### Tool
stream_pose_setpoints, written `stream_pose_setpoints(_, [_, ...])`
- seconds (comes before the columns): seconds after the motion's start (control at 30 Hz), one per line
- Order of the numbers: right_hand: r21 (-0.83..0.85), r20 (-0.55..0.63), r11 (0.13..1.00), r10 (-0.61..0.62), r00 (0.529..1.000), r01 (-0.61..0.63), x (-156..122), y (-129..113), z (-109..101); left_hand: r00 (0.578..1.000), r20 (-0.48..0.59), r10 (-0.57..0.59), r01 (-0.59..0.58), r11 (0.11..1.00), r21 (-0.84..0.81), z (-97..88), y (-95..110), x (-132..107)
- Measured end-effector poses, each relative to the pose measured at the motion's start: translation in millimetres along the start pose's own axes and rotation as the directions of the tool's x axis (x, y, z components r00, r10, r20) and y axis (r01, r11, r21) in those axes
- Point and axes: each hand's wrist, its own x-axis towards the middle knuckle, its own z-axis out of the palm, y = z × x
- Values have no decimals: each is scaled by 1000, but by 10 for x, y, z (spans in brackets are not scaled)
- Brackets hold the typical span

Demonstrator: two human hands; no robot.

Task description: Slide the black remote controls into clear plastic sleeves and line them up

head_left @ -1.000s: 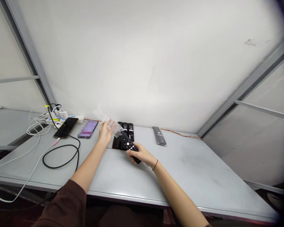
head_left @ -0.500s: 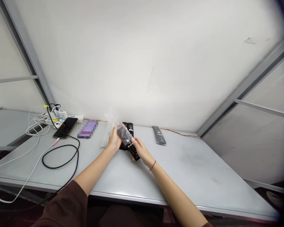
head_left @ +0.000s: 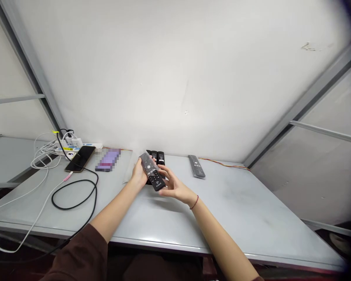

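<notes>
**Figure.** A black plastic remote control (head_left: pixel 155 178) with rows of buttons, tilted diagonally, is held in front of both forearms above the middle of the pale grey metal counter (head_left: pixel 236 210). Its upper end lies inside a clear plastic bag (head_left: pixel 145 159). The left hand (head_left: pixel 139 174) is clamped around the bagged end, and the open right hand (head_left: pixel 175 186) lies close beside it, with its spread fingers (head_left: pixel 165 182) touching the remote's side. A thin red bracelet (head_left: pixel 194 202) circles the right wrist, and a dark brown sleeve (head_left: pixel 76 253) covers the left forearm further back. Relative to the held remote, a row of black remote controls (head_left: pixel 157 157) lies at 12 o'clock, and a grey remote control (head_left: pixel 196 166) lies at 2 o'clock. A pixelated purple device (head_left: pixel 108 160) lies at 9 o'clock and a black smartphone (head_left: pixel 80 158) further out. A white power strip (head_left: pixel 76 146) sits at 10 o'clock, a looped black cable (head_left: pixel 74 195) lies at 8 o'clock, and a coiled white cable (head_left: pixel 43 156) lies beyond.
</notes>
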Motion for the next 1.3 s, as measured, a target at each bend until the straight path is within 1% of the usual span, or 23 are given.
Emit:
stream_pose_setpoints(0.07, [-60,-17,998,5,1000,-6,9,5,11,1000,10,-20,20,999,30,-4,-27,-28])
stream_pose_setpoints(0.13, [-120,-63,993,1,998,-9,27,32,12,999,12,-36,35,997,65,0,-96,-76])
stream_pose_setpoints(0.27, [-250,-160,968,-49,986,8,61,119,-21,999,-3,-38,38,992,117,25,-235,-162])
stream_pose_setpoints(0.33, [-316,-196,949,-88,977,22,72,155,-33,999,12,-44,42,991,126,36,-240,-165])
stream_pose_setpoints(0.4, [-363,-211,931,-122,970,38,78,177,-26,998,36,-55,50,992,117,37,-184,-133])
stream_pose_setpoints(0.47, [-380,-183,924,-124,975,47,79,188,0,998,52,-44,40,996,78,25,-86,-78])
stream_pose_setpoints(0.57, [-407,-97,912,-100,990,53,72,207,61,999,39,-31,31,1000,0,-9,56,-3])
stream_pose_setpoints(0.67, [-423,-87,905,-102,991,56,70,232,124,998,11,-56,56,998,-9,-32,99,10])
stream_pose_setpoints(0.8, [-375,-146,924,-141,979,77,92,267,178,997,19,-69,69,997,20,-23,11,-58])
stream_pose_setpoints(0.93, [-418,-246,905,-196,949,79,117,299,195,995,27,-101,100,994,47,-6,-108,-113])
stream_pose_setpoints(1.07, [-453,-323,891,-203,924,37,116,306,210,997,-8,-81,81,993,83,6,-184,-128])
stream_pose_setpoints(1.17, [-500,-363,866,-219,906,9,109,301,213,996,4,-94,93,991,99,17,-178,-135])
stream_pose_setpoints(1.23, [-531,-372,847,-233,899,0,107,299,200,991,26,-131,128,986,105,22,-139,-132])
stream_pose_setpoints(1.3, [-552,-368,834,-247,897,3,106,300,172,989,39,-143,140,986,86,23,-83,-115])
